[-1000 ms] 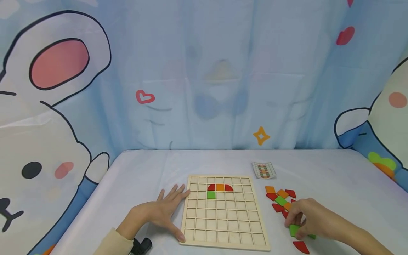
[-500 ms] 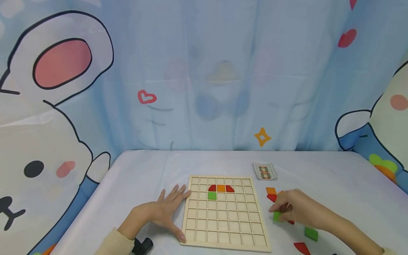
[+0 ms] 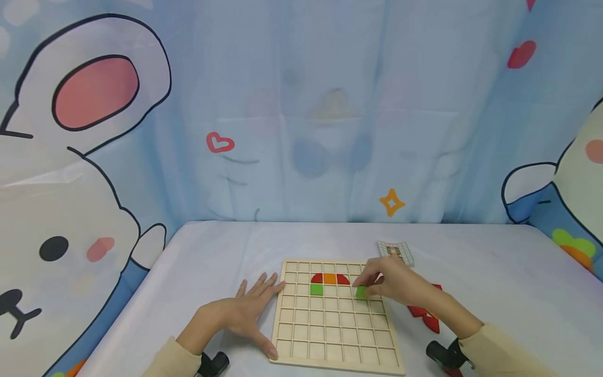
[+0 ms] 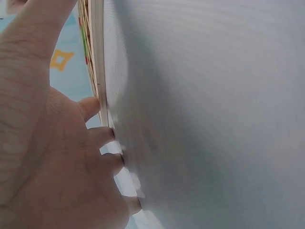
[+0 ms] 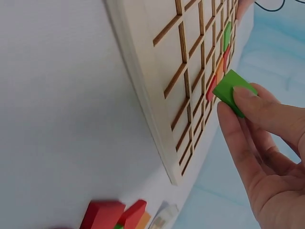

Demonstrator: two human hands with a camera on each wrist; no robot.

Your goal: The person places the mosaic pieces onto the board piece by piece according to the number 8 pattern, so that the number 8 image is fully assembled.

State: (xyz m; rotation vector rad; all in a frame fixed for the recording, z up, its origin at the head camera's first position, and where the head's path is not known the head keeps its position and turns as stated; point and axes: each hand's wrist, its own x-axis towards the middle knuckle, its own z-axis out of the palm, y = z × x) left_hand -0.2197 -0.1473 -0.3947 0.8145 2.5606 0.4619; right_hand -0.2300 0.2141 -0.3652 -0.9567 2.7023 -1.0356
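Note:
My right hand [image 3: 393, 280] pinches a green square tile [image 5: 232, 90] between thumb and fingers, over the right part of the wooden grid board [image 3: 332, 343]. In the head view that tile overlaps the cells right of the red and orange row. Two red quarter-round tiles [image 3: 317, 278] flank an orange square tile [image 3: 330, 278] in the board's second row, with another green square tile [image 3: 316, 289] below the left one. Fingers spread, my left hand [image 3: 247, 317] rests at the board's left edge, thumb and index finger touching the frame; the left wrist view shows its palm [image 4: 62, 157] beside the board.
Right of the board lie loose red tiles [image 3: 431, 322], partly hidden by my right forearm. A small printed pattern card [image 3: 404, 251] is behind my right hand. Black wrist cameras [image 3: 445, 355] sit on both wrists. A printed blue curtain [image 3: 264, 173] hangs behind the white table.
My right hand has picked a green square tile from the loose pieces and carried it left and back to over the board. My left hand has stayed at the board's edge.

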